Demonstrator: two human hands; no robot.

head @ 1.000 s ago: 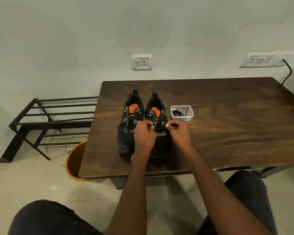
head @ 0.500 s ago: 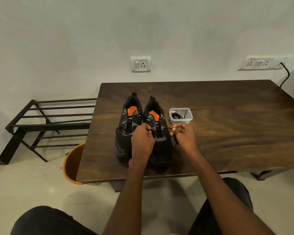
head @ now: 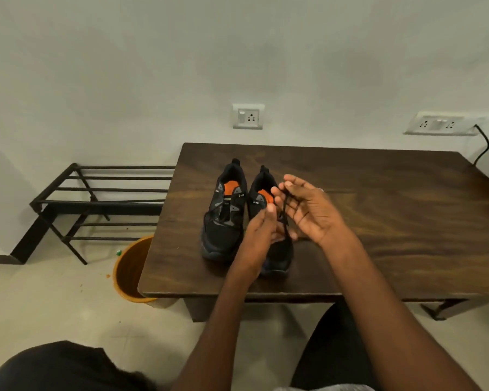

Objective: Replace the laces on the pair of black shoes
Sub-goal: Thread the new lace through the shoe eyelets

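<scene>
1. Head view: a person seated at a dark brown wooden table works a thin black shoelace out of the right-hand one of a pair of black mesh trainers with orange insoles, which stand side by side, toes toward the person, near the table's 7 o'clock corner.

2. Head view, the step: the job looks to be at the unlacing stage. The left-hand trainer shows no lace across its tongue, so it may already be stripped, though that is hard to make out. To do this well, the lace should be drawn up and out in line with the eyelets, one crossing at a time, while the other hand steadies the shoe so that it does not tip or slide.

3. Head view, the right hand: raised above the shoe's collar, palm turned toward 9 o'clock, fingers loosely curled and spread. The lace runs up into them and seems caught between thumb and fingertips, a light pinch, not a clench.

4. Head view, the left hand: low over the shoe's midfoot, at 8 o'clock from the right hand, thumb up and fingers curled in toward the lace where it leaves the eyelets. It appears to pinch the lace there, but its fingertips are hidden behind the hand.

5. Head view, surroundings: a black metal slatted rack and a round orange plastic bucket stand on the floor at 9 o'clock of the table.
</scene>
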